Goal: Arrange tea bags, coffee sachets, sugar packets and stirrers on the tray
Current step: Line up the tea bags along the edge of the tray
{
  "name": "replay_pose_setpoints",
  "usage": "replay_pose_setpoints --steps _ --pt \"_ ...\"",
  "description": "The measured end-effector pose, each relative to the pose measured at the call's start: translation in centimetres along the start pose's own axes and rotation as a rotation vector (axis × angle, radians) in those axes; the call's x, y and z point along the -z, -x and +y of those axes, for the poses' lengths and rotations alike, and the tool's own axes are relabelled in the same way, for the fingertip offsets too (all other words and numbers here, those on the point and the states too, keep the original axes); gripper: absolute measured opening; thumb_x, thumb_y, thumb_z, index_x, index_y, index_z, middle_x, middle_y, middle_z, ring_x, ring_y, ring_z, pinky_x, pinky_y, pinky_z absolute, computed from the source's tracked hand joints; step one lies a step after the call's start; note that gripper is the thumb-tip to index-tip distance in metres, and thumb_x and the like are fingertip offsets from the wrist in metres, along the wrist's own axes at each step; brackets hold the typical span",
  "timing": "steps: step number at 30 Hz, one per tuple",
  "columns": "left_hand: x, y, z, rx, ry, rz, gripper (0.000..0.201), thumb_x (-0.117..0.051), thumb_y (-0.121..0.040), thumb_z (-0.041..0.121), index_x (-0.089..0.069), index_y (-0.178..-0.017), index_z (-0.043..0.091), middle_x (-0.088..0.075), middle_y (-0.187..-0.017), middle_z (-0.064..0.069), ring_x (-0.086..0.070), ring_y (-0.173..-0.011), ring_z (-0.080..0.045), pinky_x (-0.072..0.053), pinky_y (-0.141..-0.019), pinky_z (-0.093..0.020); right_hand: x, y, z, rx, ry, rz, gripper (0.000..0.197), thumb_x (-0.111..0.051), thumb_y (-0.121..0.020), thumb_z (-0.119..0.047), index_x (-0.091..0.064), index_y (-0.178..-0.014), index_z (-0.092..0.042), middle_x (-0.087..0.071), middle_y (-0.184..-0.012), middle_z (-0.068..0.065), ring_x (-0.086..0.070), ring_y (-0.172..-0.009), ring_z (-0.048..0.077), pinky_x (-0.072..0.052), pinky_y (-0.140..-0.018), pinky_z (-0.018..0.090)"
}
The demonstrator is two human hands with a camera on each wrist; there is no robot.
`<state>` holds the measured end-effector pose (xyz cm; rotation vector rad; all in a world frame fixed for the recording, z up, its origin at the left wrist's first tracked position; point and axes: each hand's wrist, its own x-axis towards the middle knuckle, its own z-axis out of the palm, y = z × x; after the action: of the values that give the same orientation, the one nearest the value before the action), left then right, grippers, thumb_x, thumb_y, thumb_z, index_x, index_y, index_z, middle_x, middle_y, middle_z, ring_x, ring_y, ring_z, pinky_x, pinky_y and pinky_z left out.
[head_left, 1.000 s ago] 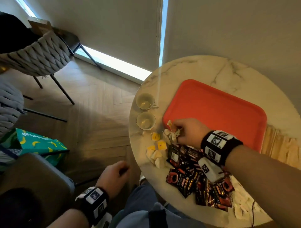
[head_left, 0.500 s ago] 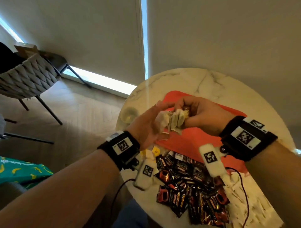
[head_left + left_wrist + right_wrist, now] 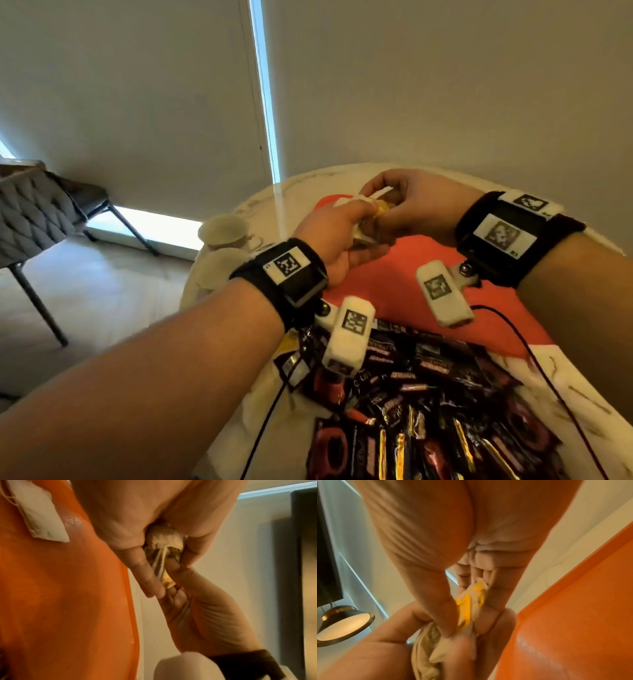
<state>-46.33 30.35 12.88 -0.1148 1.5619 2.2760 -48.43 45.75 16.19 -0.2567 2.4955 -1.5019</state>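
Note:
I hold a bunch of white tea bags (image 3: 356,200) with yellow tags above the orange tray (image 3: 404,291). My left hand (image 3: 359,228) grips the bags from the left, and my right hand (image 3: 378,205) pinches the tags from the right. In the left wrist view the left hand (image 3: 169,573) pinches the crumpled tea bags (image 3: 164,539). A single tea bag (image 3: 39,513) shows against the tray (image 3: 68,601); I cannot tell if it lies there or hangs. In the right wrist view the right hand (image 3: 465,628) pinches the yellow tags (image 3: 467,605).
A heap of dark coffee sachets (image 3: 428,394) covers the near part of the round marble table (image 3: 263,205). Two pale cups (image 3: 224,231) stand at the table's left edge. A grey chair (image 3: 34,212) is on the floor to the left. Cables trail from my wrists.
My right hand lifted the tea bags off the table. My left hand came up from my lap and took hold of the bunch. Both hands now hold it over the tray.

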Motion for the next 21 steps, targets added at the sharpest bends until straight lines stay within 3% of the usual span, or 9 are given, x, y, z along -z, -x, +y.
replay_pose_setpoints --steps 3,7,10,12,15,17,19,21 --pt "0.3 2.0 -1.0 -0.080 -0.006 0.010 0.031 -0.067 -0.095 0.006 -0.060 -0.125 0.000 -0.074 -0.107 -0.026 -0.077 -0.079 -0.035 -0.058 -0.050 -0.027 -1.4 3.0 0.1 0.041 0.035 0.104 0.049 -0.075 -0.078 0.008 -0.062 -0.120 -0.015 -0.071 -0.094 0.016 -0.068 -0.074 0.034 -0.059 -0.083 0.053" --pt "0.2 4.7 -0.5 -0.105 -0.047 0.047 0.022 -0.068 -0.094 0.002 -0.062 -0.116 0.002 -0.074 -0.104 -0.020 -0.076 -0.092 -0.033 -0.062 -0.058 -0.029 -3.1 6.1 -1.7 0.031 0.050 0.228 0.055 -0.080 -0.072 -0.002 -0.063 -0.120 -0.025 -0.072 -0.105 0.014 -0.075 -0.087 0.034 -0.063 -0.081 0.051" --pt "0.5 4.0 0.8 -0.147 -0.013 0.105 0.030 -0.067 -0.094 -0.001 -0.060 -0.123 0.003 -0.071 -0.106 -0.019 -0.075 -0.077 -0.025 -0.061 -0.056 -0.029 -3.0 6.1 -2.6 0.041 0.016 0.313 0.055 -0.080 -0.076 0.000 -0.062 -0.122 -0.024 -0.069 -0.114 0.010 -0.073 -0.094 0.029 -0.063 -0.079 0.048" --pt "0.8 2.5 1.7 -0.154 0.008 0.181 0.038 -0.068 -0.095 0.001 -0.058 -0.132 0.003 -0.069 -0.103 -0.018 -0.073 -0.061 -0.020 -0.058 -0.051 -0.027 -2.1 5.1 -2.4 0.002 -0.001 0.369 0.040 -0.079 -0.081 -0.003 -0.065 -0.113 -0.023 -0.069 -0.112 0.009 -0.072 -0.099 0.027 -0.063 -0.078 0.049" --pt "0.9 -0.3 3.0 -0.169 -0.023 0.253 0.035 -0.067 -0.095 0.002 -0.060 -0.129 0.003 -0.068 -0.100 -0.018 -0.073 -0.062 -0.019 -0.058 -0.052 -0.026 -0.7 2.1 -0.1 -0.195 0.212 0.237 0.020 -0.079 -0.086 -0.020 -0.071 -0.104 -0.021 -0.072 -0.110 0.009 -0.069 -0.103 0.022 -0.061 -0.085 0.049" --pt "1.0 -2.9 4.0 -0.175 -0.050 0.228 0.023 -0.067 -0.095 0.001 -0.063 -0.119 0.003 -0.067 -0.094 -0.016 -0.071 -0.068 -0.020 -0.060 -0.053 -0.027 0.0 -0.8 1.9 -0.268 0.536 0.112 0.032 -0.078 -0.087 -0.036 -0.071 -0.116 -0.022 -0.069 -0.104 0.000 -0.066 -0.092 0.017 -0.060 -0.079 0.036" --pt "0.7 -4.8 4.9 -0.144 -0.064 0.199 0.010 -0.065 -0.096 0.000 -0.061 -0.103 0.005 -0.064 -0.091 -0.015 -0.068 -0.071 -0.021 -0.063 -0.056 -0.028 0.3 -2.9 3.1 -0.307 0.795 0.017 0.049 -0.073 -0.087 -0.049 -0.065 -0.130 -0.026 -0.066 -0.105 -0.008 -0.060 -0.085 0.014 -0.049 -0.073 0.025" --pt "0.5 -5.9 5.6 -0.110 -0.058 0.185 0.010 -0.065 -0.096 -0.001 -0.059 -0.098 0.006 -0.062 -0.092 -0.015 -0.066 -0.073 -0.022 -0.063 -0.060 -0.029 0.7 -4.3 4.5 -0.363 0.930 -0.087 0.067 -0.072 -0.085 -0.057 -0.056 -0.143 -0.028 -0.064 -0.129 -0.001 -0.062 -0.109 0.020 -0.046 -0.090 0.026"
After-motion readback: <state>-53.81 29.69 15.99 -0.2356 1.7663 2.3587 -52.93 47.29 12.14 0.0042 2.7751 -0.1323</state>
